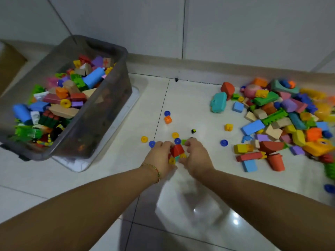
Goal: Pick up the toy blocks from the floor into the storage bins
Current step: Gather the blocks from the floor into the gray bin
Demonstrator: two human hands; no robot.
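Toy blocks in hand: gathered cluster (177,150), a red sloped foam block over small yellow and teal plastic pieces, on the white tiled floor (190,105).
Left hand (161,156): fingers curled round the cluster's left side.
Right hand (196,157): fingers curled round its right side, so the hands are close together.
Storage bin (103,113): grey translucent plastic tub, well filled, left of and beyond the hands; left hand is nearer.
Loose pile (272,109): mixed coloured blocks, well to the right.
Strays: blue and yellow plastic discs (152,144), just beyond the fingers.
Next move, judged: lift, carry leftward.

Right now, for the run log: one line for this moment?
left hand: grips block cluster | right hand: same cluster | storage bin: part-filled
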